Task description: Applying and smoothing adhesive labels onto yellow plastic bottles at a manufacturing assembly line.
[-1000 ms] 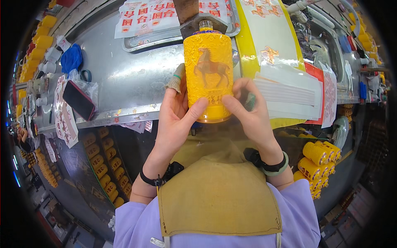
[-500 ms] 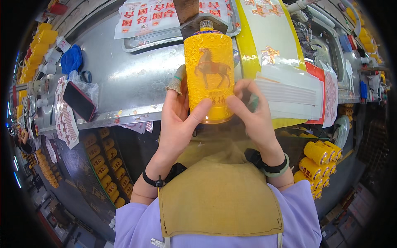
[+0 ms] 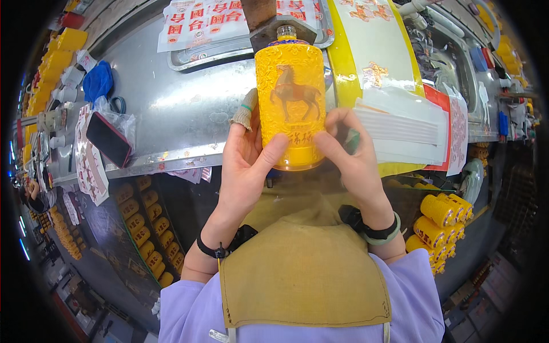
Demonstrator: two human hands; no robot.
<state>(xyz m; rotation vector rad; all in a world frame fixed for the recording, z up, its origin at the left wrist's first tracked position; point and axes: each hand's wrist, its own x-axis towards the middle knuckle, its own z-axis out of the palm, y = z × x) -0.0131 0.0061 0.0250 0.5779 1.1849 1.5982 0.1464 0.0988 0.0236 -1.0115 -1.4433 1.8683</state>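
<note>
A yellow embossed bottle [image 3: 294, 111] with a brown horse picture points its clear glass neck [image 3: 286, 32] away from me, against a dark metal bracket [image 3: 273, 17]. My left hand [image 3: 247, 157] holds the left side, its thumb pressed on the lower front beside a small line of brown lettering [image 3: 301, 138]. A knitted finger cot [image 3: 245, 114] with a green band covers one left finger. On the right side, my right hand [image 3: 351, 146] grips the lower edge, thumb at the end of the lettering and fingers bent; something green shows on a finger. The bottle's back is hidden.
Red-printed sheets [image 3: 200, 26] lie on a metal tray [image 3: 229, 52]. At right are a yellow mat [image 3: 343, 57] with horse decals [image 3: 374, 74] and white sheets [image 3: 400, 126]. A phone [image 3: 108, 139] and blue cloth [image 3: 98, 82] lie left. Stacked yellow bottles [image 3: 437, 228] stand below right.
My left thumb has shifted slightly right and up along the lettering, more of which shows. Both hands stay on the bottle, which has hardly moved.
</note>
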